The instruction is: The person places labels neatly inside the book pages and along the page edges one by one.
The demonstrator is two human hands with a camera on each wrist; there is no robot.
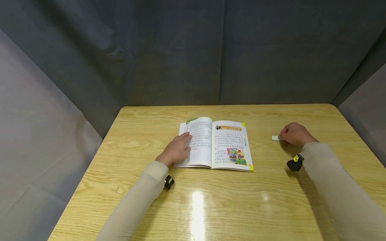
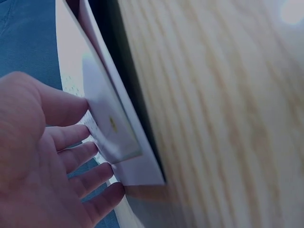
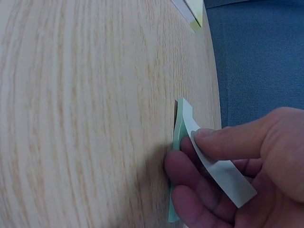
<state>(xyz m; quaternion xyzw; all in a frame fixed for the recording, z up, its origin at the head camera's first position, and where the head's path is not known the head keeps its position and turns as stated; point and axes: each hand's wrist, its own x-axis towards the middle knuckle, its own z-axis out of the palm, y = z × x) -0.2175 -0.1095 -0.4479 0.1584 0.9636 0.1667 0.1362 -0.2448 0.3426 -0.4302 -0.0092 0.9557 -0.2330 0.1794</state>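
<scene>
An open book [image 1: 230, 142] with printed text and a cartoon picture lies on the table. Over its left-hand page rests my left hand [image 1: 178, 147]. In the left wrist view its relaxed fingers and thumb touch the book's pages [image 2: 102, 104] near their edge. Further right, my right hand [image 1: 297, 134] is low over the table at a small pale green sticky note pad [image 1: 275, 138]. Between thumb and fingers it pinches the top sticky note [image 3: 230, 183], bent up from the pad [image 3: 177, 130] but joined at the far end. Curled fingers partly hide the pad.
Both hands work on a light wooden table [image 1: 226, 204] with glare near its front. A dark grey curtain [image 1: 175, 60] hangs behind it, with paler cloth [image 1: 36, 150] on the left. Small black wrist cameras [image 1: 295, 163] sit below the hands.
</scene>
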